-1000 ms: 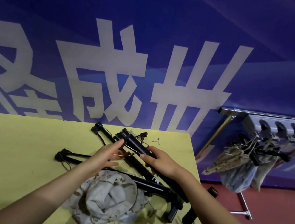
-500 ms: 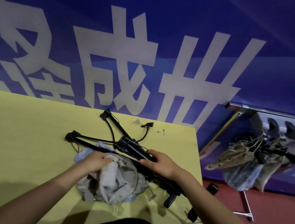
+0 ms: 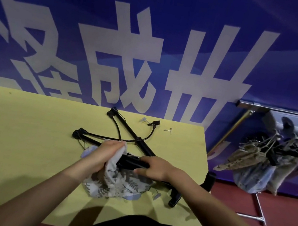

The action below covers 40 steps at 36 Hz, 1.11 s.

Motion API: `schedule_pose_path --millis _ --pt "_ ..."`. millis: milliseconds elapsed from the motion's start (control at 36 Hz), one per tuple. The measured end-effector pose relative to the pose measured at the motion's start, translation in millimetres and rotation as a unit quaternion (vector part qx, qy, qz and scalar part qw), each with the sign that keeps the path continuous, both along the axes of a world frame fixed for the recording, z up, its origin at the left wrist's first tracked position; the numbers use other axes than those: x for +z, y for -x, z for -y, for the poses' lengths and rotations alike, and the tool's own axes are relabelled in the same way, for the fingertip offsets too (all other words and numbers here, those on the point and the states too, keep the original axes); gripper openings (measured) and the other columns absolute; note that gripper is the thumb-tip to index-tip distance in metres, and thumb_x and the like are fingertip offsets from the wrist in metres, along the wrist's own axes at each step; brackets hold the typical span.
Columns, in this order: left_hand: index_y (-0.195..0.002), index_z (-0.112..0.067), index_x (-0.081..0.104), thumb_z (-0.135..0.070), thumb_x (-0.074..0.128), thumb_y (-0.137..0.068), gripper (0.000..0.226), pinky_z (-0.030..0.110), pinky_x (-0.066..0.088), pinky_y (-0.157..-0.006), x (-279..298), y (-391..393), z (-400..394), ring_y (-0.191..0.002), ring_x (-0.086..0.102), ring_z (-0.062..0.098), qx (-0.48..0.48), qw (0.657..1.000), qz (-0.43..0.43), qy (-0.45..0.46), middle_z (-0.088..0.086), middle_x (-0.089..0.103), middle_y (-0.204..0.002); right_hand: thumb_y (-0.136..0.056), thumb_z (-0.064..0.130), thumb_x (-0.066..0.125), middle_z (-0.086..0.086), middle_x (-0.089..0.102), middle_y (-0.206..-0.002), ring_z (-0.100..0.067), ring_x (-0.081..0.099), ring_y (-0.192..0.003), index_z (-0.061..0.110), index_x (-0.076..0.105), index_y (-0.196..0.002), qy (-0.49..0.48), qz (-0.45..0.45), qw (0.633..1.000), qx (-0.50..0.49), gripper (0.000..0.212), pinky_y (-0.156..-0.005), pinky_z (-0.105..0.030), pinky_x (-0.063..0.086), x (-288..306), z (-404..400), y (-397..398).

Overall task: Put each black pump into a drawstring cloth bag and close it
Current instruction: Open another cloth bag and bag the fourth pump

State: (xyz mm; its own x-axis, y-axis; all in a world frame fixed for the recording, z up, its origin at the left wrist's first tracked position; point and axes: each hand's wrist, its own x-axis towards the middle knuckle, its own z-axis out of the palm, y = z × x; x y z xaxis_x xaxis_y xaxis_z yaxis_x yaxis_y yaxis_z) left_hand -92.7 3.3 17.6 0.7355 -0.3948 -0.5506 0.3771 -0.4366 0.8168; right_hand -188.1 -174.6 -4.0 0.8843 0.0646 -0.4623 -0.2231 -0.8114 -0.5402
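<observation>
A leaf-patterned drawstring cloth bag (image 3: 121,185) lies crumpled on the yellow table (image 3: 20,140) near its front edge. My left hand (image 3: 106,154) grips the bag's upper rim and lifts it. My right hand (image 3: 154,167) holds the barrel of a black pump (image 3: 131,163) whose tip points at the lifted cloth; I cannot tell whether the tip is inside. That pump's handle end (image 3: 175,201) sticks out to the right. Two more black pumps (image 3: 129,131) with hoses lie crossed further back on the table.
Small metal and plastic fittings (image 3: 168,130) lie near the table's back edge. To the right, a metal rack (image 3: 258,208) on the red floor carries several hanging filled cloth bags (image 3: 253,169). A blue wall with large white characters stands behind the table.
My left hand left the pump, took hold of the cloth bag and raised its rim. My right hand brought the pump down toward the bag. The camera tilted further down.
</observation>
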Motion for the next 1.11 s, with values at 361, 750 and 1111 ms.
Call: schedule_pose_path --millis 361,750,1111 --pt "-0.086 -0.003 0.063 -0.026 0.044 -0.101 0.033 0.025 0.034 -0.061 17 -32 -3 -0.086 0.056 0.032 -0.123 0.962 0.228 -0.083 0.019 0.063 -0.09 -0.089 0.056 0.055 -0.007 0.065 -0.107 -0.026 0.059 -0.092 0.026 0.047 -0.134 0.048 0.105 0.99 0.08 0.055 -0.069 -0.034 0.041 17 -19 -7" --pt "-0.142 -0.038 0.042 -0.075 0.027 -0.088 0.067 0.029 0.033 -0.107 7 -44 -21 -0.135 0.041 0.014 -0.347 0.922 -0.027 -0.167 -0.007 0.042 -0.148 -0.078 0.062 0.063 -0.003 0.067 -0.099 -0.027 0.063 -0.089 0.019 0.063 -0.118 0.218 0.271 0.926 0.148 0.059 -0.068 -0.038 0.049 45 -9 -21" --pt "-0.136 -0.013 0.05 -0.062 0.033 -0.095 0.066 0.037 0.036 -0.109 -8 -56 2 -0.125 0.05 0.019 -0.242 0.965 0.078 -0.069 0.006 0.053 -0.138 -0.071 0.07 0.061 0.003 0.066 -0.093 -0.021 0.058 -0.091 0.022 0.067 -0.113 0.271 0.37 0.879 0.129 0.064 -0.083 -0.034 0.034 43 19 -45"
